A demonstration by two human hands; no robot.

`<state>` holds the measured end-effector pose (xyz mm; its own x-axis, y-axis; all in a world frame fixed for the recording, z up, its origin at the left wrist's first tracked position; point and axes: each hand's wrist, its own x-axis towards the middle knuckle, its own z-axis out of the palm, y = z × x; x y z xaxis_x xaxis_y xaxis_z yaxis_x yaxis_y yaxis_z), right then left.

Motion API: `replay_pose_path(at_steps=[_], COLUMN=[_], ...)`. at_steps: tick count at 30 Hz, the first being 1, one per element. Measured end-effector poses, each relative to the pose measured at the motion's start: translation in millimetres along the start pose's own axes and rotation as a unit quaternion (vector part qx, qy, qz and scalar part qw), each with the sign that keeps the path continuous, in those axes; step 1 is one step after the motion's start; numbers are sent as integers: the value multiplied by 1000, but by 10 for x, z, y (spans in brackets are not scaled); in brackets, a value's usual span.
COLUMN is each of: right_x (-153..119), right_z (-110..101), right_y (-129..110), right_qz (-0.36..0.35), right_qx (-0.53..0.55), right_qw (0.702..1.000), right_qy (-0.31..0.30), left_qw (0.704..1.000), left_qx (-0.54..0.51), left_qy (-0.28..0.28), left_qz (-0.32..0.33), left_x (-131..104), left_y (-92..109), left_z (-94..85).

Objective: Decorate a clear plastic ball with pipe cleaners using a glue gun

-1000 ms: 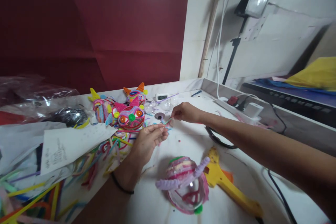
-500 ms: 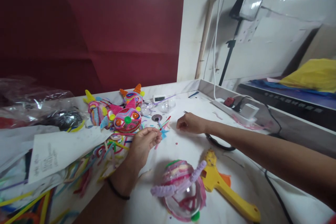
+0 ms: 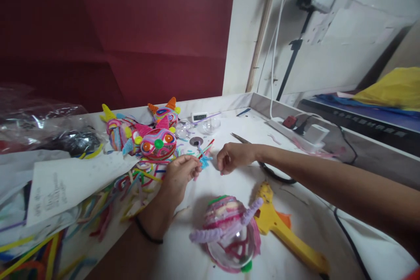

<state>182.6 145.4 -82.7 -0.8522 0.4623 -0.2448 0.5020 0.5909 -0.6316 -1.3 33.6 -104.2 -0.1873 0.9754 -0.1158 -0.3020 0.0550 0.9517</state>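
Observation:
My left hand (image 3: 182, 177) is closed in a pinch at the centre; whatever its fingertips hold is too small to make out. Right by those fingertips is a tuft of light-blue fuzzy pieces (image 3: 205, 161), with thin red and green strips behind. My right hand (image 3: 234, 158) is curled, its fingertips pressed together low over the white tabletop, where a small red speck shows. Scissors (image 3: 240, 138) lie behind that wrist. Nearest me sits a clear ball partly wrapped in pink and red fuzzy strips (image 3: 226, 215), with two lilac horns. A yellow glue gun (image 3: 288, 238) lies beside it.
Decorated animal heads (image 3: 159, 144) stand at the back left. Loose coloured pipe cleaners (image 3: 108, 210), a handwritten paper (image 3: 78, 179) and plastic bags cover the left. Clear half-spheres (image 3: 210, 126) and a small digital display (image 3: 199, 117) stand behind. A power strip (image 3: 295, 133) runs along the right edge.
My right hand has come slightly left and down, its fingertips now where the small red speck lay. The scissors show more. My left hand keeps its pinch; the view has tilted a little.

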Motion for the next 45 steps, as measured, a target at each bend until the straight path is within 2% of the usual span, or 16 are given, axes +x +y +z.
replay_pose_path(at_steps=[4,10,15,20,25,30,36,45], right_x=[-4,24,5,-13,8,43,55,19], right_z=[59,105,65,48,102,156,182,247], right_y=[25,76,107,2,-126,-159,-155,-148], right_qz=[-15,-32,-35,-54,-76,-83,-85,-92], right_qx=[21,53,129,222,280,298,305,284], right_qw=[1000,998,990,971,954,946,941,945], right_qy=[6,23,47,64,77,98,120,131], left_qw=[1000,1000,999,997,994,996,995,994], left_qx=[14,6,-8,-5,-2,-18,-15,-5], left_qy=[18,7,-9,-28,-81,-78,-77,-91], left_qz=[-4,-13,-39,-66,-68,-48,-60,-56], left_x=[1,-1,-12,-59,-92,-67,-73,-79], left_y=[-11,-29,-21,-17,-66,-122,-102,-137], left_z=[5,8,21,73,95,58,71,69])
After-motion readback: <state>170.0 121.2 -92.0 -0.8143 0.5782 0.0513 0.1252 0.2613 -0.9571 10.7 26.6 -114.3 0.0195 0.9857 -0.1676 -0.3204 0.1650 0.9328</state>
